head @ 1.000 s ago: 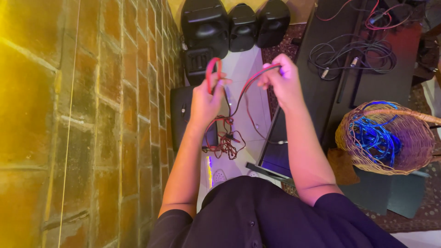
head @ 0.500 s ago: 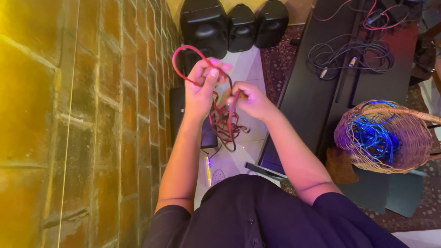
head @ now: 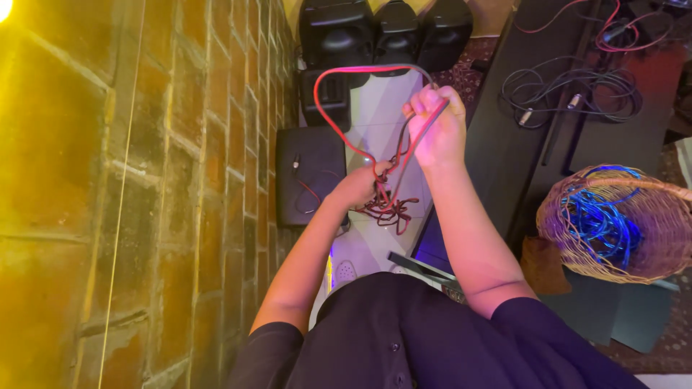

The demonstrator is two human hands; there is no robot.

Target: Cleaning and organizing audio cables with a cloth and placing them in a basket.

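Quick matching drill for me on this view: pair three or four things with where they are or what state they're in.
Things:
1. red-and-black cable
2. woven wicker basket
3. black speakers
4. grey coiled cable

Places:
A. on the dark table, right
B. full of blue cable
C. held in both hands
D. on the floor ahead, by the brick wall

Pairs: 1-C, 2-B, 3-D, 4-A
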